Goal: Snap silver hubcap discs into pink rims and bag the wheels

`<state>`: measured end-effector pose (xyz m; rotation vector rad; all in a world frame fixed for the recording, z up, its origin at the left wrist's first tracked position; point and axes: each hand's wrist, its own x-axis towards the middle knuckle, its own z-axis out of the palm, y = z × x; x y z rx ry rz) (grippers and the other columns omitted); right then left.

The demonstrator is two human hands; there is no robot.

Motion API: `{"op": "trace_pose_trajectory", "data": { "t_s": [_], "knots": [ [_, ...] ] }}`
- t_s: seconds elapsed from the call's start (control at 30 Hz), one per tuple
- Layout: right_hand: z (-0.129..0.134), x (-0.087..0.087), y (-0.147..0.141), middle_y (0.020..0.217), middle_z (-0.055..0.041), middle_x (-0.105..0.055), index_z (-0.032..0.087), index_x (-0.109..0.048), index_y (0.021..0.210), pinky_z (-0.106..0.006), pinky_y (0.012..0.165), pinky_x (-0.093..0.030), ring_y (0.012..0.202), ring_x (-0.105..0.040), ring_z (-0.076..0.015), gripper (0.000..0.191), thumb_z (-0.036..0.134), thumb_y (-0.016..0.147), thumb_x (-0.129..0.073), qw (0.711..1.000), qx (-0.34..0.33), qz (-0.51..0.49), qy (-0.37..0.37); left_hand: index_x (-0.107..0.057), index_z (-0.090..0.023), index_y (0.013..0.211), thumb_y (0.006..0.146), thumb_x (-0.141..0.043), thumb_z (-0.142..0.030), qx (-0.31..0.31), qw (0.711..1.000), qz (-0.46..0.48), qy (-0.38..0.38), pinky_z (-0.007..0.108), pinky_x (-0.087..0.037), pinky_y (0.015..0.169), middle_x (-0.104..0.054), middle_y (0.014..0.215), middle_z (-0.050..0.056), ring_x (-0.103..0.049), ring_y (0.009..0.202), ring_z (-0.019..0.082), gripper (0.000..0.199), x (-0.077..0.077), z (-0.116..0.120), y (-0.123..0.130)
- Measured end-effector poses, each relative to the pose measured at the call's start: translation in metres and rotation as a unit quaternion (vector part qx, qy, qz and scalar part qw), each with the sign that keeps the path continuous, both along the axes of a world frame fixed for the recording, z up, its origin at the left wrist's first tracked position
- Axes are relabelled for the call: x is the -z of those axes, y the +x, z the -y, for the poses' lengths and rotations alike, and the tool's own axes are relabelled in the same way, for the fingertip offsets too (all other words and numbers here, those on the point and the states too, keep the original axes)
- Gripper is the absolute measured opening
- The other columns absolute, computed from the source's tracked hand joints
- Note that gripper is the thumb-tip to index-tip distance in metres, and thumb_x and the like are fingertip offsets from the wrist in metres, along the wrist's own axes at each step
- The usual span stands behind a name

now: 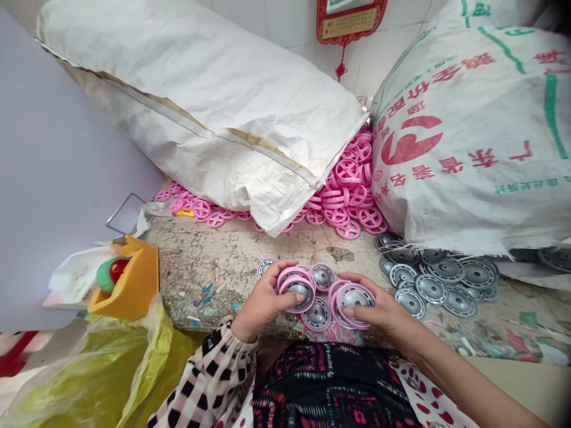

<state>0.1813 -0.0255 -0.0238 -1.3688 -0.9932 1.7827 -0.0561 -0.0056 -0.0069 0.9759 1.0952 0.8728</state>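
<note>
My left hand (272, 297) is closed round a small stack of wheels (298, 290), grey discs set in pink rims, with the thumb across the top one. In my right hand (379, 306) is another stack of pink-rimmed wheels (354, 303), pinched between thumb and fingers. Between the two hands, a pink-rimmed wheel (316, 314) lies at the table's front and another wheel (323, 277) lies farther back. A grey disc (266, 267) is partly hidden behind my left fingers.
Pink spoked rings (348, 172) spill from a white sack (214, 101) at the back. Grey discs (432, 289) lie below a printed sack (473, 137) on the right. A yellow tape dispenser (129, 291) stands left, above a yellow plastic bag (102, 368).
</note>
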Motion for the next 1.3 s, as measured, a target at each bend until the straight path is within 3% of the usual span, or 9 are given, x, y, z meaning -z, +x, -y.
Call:
{"op": "trace_pose_trajectory", "data": {
  "t_s": [0.17, 0.3, 0.43, 0.67, 0.8, 0.97, 1.17, 1.3],
  "knots": [
    [-0.013, -0.003, -0.004, 0.09, -0.0003, -0.068, 0.025, -0.058, 0.116, -0.032, 0.079, -0.046, 0.08, -0.061, -0.019, 0.072, 0.034, 0.049, -0.084, 0.999, 0.043, -0.014, 0.001, -0.058, -0.018, 0.111, 0.062, -0.076, -0.015, 0.106, 0.989, -0.074, 0.076, 0.029, -0.045, 0.083, -0.063, 0.105, 0.005, -0.058, 0.092, 0.018, 0.053, 0.002, -0.014, 0.013],
    [-0.013, 0.002, -0.007, 0.09, -0.0003, -0.068, 0.025, -0.059, 0.113, -0.032, 0.078, -0.046, 0.082, -0.061, -0.0193, 0.068, 0.035, 0.05, -0.084, 0.997, 0.061, -0.043, -0.014, -0.057, -0.019, 0.113, 0.062, -0.074, -0.014, 0.141, 0.979, -0.113, 0.099, 0.031, -0.044, 0.085, -0.063, 0.106, 0.005, -0.057, 0.093, 0.019, 0.054, 0.002, -0.014, 0.017],
    [-0.01, 0.007, -0.007, 0.096, -0.002, -0.069, 0.024, -0.059, 0.111, -0.034, 0.082, -0.047, 0.085, -0.063, -0.0202, 0.063, 0.033, 0.054, -0.083, 0.995, 0.065, -0.076, -0.024, -0.061, -0.019, 0.107, 0.063, -0.075, -0.013, 0.084, 0.99, -0.076, 0.08, 0.03, -0.044, 0.083, -0.063, 0.1, 0.005, -0.058, 0.089, 0.018, 0.047, -0.004, -0.013, 0.022],
    [-0.011, 0.001, -0.006, 0.095, -0.0031, -0.069, 0.023, -0.06, 0.111, -0.035, 0.077, -0.05, 0.081, -0.065, -0.0205, 0.058, 0.033, 0.058, -0.083, 0.987, 0.114, -0.112, -0.03, -0.057, -0.021, 0.104, 0.062, -0.076, -0.011, -0.054, 0.991, 0.124, 0.008, 0.024, -0.045, 0.076, -0.064, 0.093, -0.001, -0.058, 0.079, 0.012, 0.047, -0.011, -0.016, 0.024],
    [-0.01, -0.007, -0.016, 0.098, -0.0035, -0.069, 0.023, -0.058, 0.114, -0.035, 0.078, -0.05, 0.083, -0.065, -0.0203, 0.06, 0.032, 0.06, -0.082, 0.983, 0.118, -0.141, -0.025, -0.056, -0.021, 0.105, 0.064, -0.073, -0.01, -0.065, 0.975, 0.208, -0.038, 0.022, -0.046, 0.069, -0.061, 0.087, -0.003, -0.056, 0.071, 0.009, 0.046, -0.011, -0.008, 0.027],
    [-0.006, -0.017, -0.032, 0.1, -0.003, -0.069, 0.024, -0.056, 0.114, -0.033, 0.081, -0.049, 0.088, -0.063, -0.0194, 0.059, 0.034, 0.062, -0.082, 0.986, 0.11, -0.122, 0.027, -0.056, -0.021, 0.104, 0.069, -0.071, -0.012, -0.082, 0.958, 0.265, -0.066, 0.021, -0.047, 0.07, -0.061, 0.088, -0.002, -0.058, 0.075, 0.01, 0.039, -0.009, 0.003, 0.032],
    [0.001, -0.023, -0.038, 0.11, -0.0052, -0.067, 0.024, -0.055, 0.114, -0.036, 0.088, -0.048, 0.097, -0.062, -0.0225, 0.059, 0.041, 0.064, -0.08, 0.992, 0.085, -0.069, 0.067, -0.057, -0.022, 0.108, 0.076, -0.069, -0.024, -0.106, 0.947, 0.289, -0.09, 0.03, -0.049, 0.084, -0.064, 0.102, 0.002, -0.062, 0.091, 0.017, 0.034, -0.006, 0.009, 0.037],
    [0.004, -0.022, -0.041, 0.114, -0.0053, -0.066, 0.025, -0.053, 0.115, -0.037, 0.089, -0.049, 0.099, -0.062, -0.0225, 0.055, 0.043, 0.069, -0.077, 0.989, 0.094, -0.067, 0.096, -0.057, -0.023, 0.112, 0.077, -0.067, -0.036, -0.063, 0.931, 0.335, -0.132, 0.039, -0.049, 0.087, -0.064, 0.111, 0.005, -0.062, 0.099, 0.023, 0.039, -0.006, 0.011, 0.041]
  ]
}}
